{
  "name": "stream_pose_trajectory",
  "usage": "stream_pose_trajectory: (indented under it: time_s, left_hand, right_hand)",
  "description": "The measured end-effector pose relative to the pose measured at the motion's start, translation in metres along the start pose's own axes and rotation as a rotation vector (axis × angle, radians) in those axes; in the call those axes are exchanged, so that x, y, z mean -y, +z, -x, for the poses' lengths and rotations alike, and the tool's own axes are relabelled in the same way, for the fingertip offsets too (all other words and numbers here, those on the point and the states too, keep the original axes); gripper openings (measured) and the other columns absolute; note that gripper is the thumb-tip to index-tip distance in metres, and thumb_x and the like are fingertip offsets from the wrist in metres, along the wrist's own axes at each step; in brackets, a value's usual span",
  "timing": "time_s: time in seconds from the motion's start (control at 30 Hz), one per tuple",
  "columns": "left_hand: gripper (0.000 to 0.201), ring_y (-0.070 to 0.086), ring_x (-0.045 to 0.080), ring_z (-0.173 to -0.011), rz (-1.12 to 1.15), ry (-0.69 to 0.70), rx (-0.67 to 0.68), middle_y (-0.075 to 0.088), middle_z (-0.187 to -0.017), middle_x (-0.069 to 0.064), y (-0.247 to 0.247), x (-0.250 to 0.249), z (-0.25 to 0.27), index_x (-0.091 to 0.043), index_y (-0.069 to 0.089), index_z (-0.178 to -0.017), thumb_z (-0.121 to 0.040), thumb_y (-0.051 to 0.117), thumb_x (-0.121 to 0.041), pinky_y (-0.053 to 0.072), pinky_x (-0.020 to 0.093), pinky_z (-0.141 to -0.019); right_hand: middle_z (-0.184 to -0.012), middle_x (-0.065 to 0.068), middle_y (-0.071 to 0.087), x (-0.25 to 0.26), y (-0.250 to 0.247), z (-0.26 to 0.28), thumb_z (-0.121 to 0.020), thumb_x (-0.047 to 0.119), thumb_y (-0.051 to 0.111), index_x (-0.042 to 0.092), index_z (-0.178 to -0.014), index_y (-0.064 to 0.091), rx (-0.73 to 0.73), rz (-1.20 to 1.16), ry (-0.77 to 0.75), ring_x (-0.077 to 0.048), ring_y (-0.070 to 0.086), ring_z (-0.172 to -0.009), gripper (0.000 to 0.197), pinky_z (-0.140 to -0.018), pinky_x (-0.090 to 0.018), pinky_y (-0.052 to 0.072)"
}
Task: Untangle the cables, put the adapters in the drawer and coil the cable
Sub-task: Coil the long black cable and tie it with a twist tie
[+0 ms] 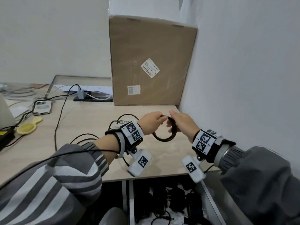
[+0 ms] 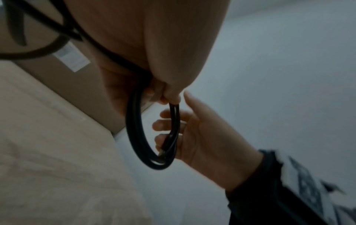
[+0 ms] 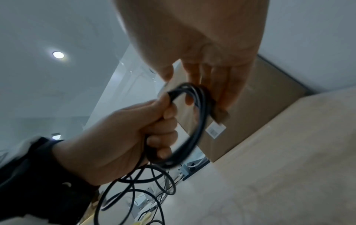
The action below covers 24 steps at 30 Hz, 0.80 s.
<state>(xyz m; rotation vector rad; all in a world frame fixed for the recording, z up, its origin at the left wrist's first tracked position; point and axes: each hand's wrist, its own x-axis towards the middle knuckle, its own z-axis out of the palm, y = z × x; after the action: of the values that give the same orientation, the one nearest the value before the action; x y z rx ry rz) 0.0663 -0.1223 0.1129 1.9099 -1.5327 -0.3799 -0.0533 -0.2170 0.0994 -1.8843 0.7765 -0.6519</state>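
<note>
Above the desk's right end, both hands hold a black cable wound into a small coil [image 1: 162, 140] [image 2: 133, 129] [image 3: 199, 121]. My left hand [image 1: 151, 122] [image 3: 134, 130] grips the coil's left side in a fist. My right hand [image 1: 181, 123] [image 2: 202, 137] has its fingers hooked round the coil's right side, thumb raised. A plug end [image 3: 221, 115] lies against those fingers. The rest of the cable trails from the left hand in loose loops [image 1: 84, 137] [image 3: 134, 190] on the desk. Dark adapters [image 1: 172, 198] lie in the open drawer below the desk's front edge.
A large cardboard box [image 1: 151, 62] stands at the back against the right wall. At the left are a phone [image 1: 43, 108], a yellow brush [image 1: 27, 127], a grey charger [image 1: 80, 93] and more cables. A black cord runs over my left sleeve.
</note>
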Motion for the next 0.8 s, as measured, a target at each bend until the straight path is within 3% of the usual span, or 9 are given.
stream_pose_trajectory:
  time_s: [0.07,0.13,0.2,0.33,0.47,0.53,0.6,0.7,0.8]
  left_hand:
    - [0.031,0.048,0.021,-0.07,-0.078,0.012,0.057,0.052,-0.078,0.005,0.004,-0.005,0.001,-0.002,0.055,-0.092,-0.101,0.038,-0.026,0.04,0.033,-0.069]
    - [0.024,0.049,0.02,-0.065,-0.002,0.017,0.05,0.052,-0.072,0.003,0.008,-0.008,0.001,-0.004,0.055,-0.091,-0.099,0.038,-0.019,0.043,0.031,-0.064]
    - [0.019,0.051,0.016,-0.059,0.126,-0.001,0.021,0.053,-0.068,0.003,0.01,-0.005,0.003,-0.007,0.051,-0.087,-0.099,0.042,-0.018,0.044,0.027,-0.058]
    - [0.02,0.063,0.013,-0.069,0.229,-0.006,0.091,0.066,-0.078,-0.001,0.002,0.018,0.008,-0.01,0.053,-0.097,-0.097,0.051,-0.03,0.05,0.03,-0.068]
    - [0.024,0.061,0.007,-0.065,0.0,-0.023,0.136,0.069,-0.074,-0.006,-0.007,0.047,0.015,-0.016,0.056,-0.089,-0.097,0.048,-0.037,0.049,0.03,-0.072]
    - [0.022,0.057,0.005,-0.062,-0.196,0.005,0.048,0.069,-0.076,-0.005,-0.015,0.06,0.016,-0.015,0.058,-0.088,-0.096,0.05,-0.033,0.047,0.029,-0.067]
    - [0.022,0.063,0.014,-0.075,-0.39,0.0,-0.104,0.07,-0.086,-0.002,-0.027,0.076,0.014,-0.017,0.062,-0.092,-0.096,0.049,-0.034,0.046,0.032,-0.077]
    - [0.032,0.057,0.024,-0.11,-0.546,-0.29,-0.22,0.064,-0.114,-0.002,-0.048,0.106,0.014,-0.025,0.059,-0.115,-0.095,0.044,-0.045,0.037,0.039,-0.097]
    - [0.045,0.051,0.032,-0.12,-0.45,-0.564,-0.154,0.053,-0.133,0.013,-0.06,0.139,0.018,-0.008,0.047,-0.133,-0.096,0.052,-0.034,0.041,0.036,-0.099]
  right_hand:
    - [-0.066,-0.005,0.058,0.002,0.003,-0.003,-0.095,0.053,0.041,0.007,-0.083,0.065,0.079,0.047,0.023,-0.02,0.056,-0.051,0.054,-0.06,-0.032,0.047]
    - [-0.065,-0.005,0.053,0.002,0.008,-0.007,-0.091,0.058,0.044,0.006,-0.078,0.063,0.052,0.117,0.021,-0.018,0.047,-0.046,0.057,-0.054,-0.031,0.042]
    - [-0.057,-0.008,0.05,0.001,0.009,-0.009,-0.09,0.057,0.047,0.011,-0.064,0.055,-0.026,0.19,-0.005,-0.019,0.044,-0.044,0.054,-0.054,-0.031,0.038]
    - [-0.044,-0.003,0.043,0.003,-0.004,-0.013,-0.091,0.05,0.051,0.014,-0.054,0.043,-0.268,0.063,-0.053,-0.021,0.043,-0.043,0.052,-0.057,-0.033,0.038]
    - [-0.035,0.007,0.033,0.01,-0.02,-0.026,-0.089,0.046,0.055,0.017,-0.052,0.037,-0.509,-0.254,-0.027,-0.016,0.033,-0.037,0.05,-0.053,-0.032,0.032]
    - [-0.038,0.003,0.036,0.013,-0.033,-0.033,-0.089,0.046,0.055,0.017,-0.053,0.038,-0.603,-0.283,-0.012,-0.019,0.035,-0.039,0.05,-0.053,-0.033,0.033]
    - [-0.045,-0.002,0.04,0.011,-0.046,-0.037,-0.089,0.048,0.052,0.015,-0.055,0.04,-0.684,-0.277,0.015,-0.021,0.039,-0.042,0.049,-0.055,-0.034,0.037]
    - [-0.047,-0.005,0.045,-0.001,-0.066,-0.04,-0.091,0.05,0.047,0.013,-0.057,0.044,-0.789,-0.344,0.091,-0.024,0.044,-0.043,0.05,-0.058,-0.034,0.04]
    - [-0.049,-0.007,0.048,-0.014,-0.075,-0.039,-0.092,0.052,0.043,0.012,-0.059,0.045,-0.818,-0.34,0.144,-0.026,0.048,-0.046,0.052,-0.059,-0.034,0.04]
